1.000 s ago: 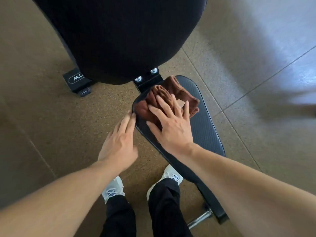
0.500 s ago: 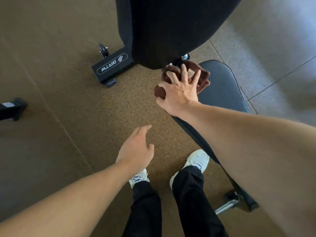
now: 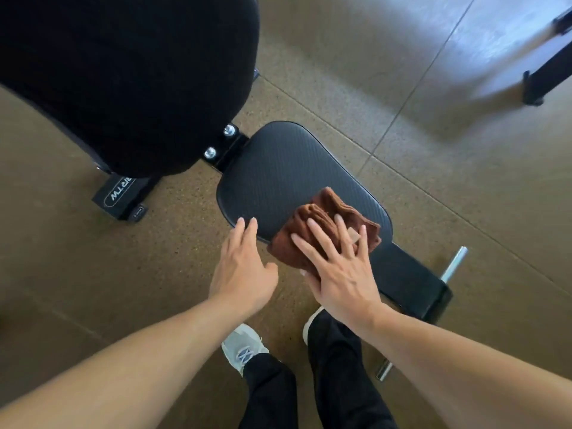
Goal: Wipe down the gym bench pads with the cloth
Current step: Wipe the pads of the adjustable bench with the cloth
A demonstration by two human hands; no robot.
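Right hand (image 3: 342, 275): fingers straight and spread, palm flat, pressing the brown cloth (image 3: 322, 222) down onto the seat pad (image 3: 288, 168). No curl round the fabric; it bears on it, does not grip it. Cloth is bunched in folds, lying on the near end of the pad, on the narrow end toward the frame foot (image 3: 411, 283), and partly overhanging the near edge.

Left hand (image 3: 244, 270): fingers extended, nothing held, fingertips at the near rim of the seat pad just left of the cloth. Whether they actually touch the rim or hover just off it I cannot tell from this angle.

Key relation: the seat pad's long axis runs from the hands up and to the left, toward the bolts (image 3: 219, 142) at the hinge. Most of the uncovered pad surface lies ahead of the right hand along that axis. Judgement: the next stroke calls for a push away from the body, up-left, with the right hand, which already has the cloth.

Back pad (image 3: 130, 78) rises tilted at upper left, well apart from the cloth. Speckled floor (image 3: 402, 103) all round; the person's shoes (image 3: 244, 348) below.
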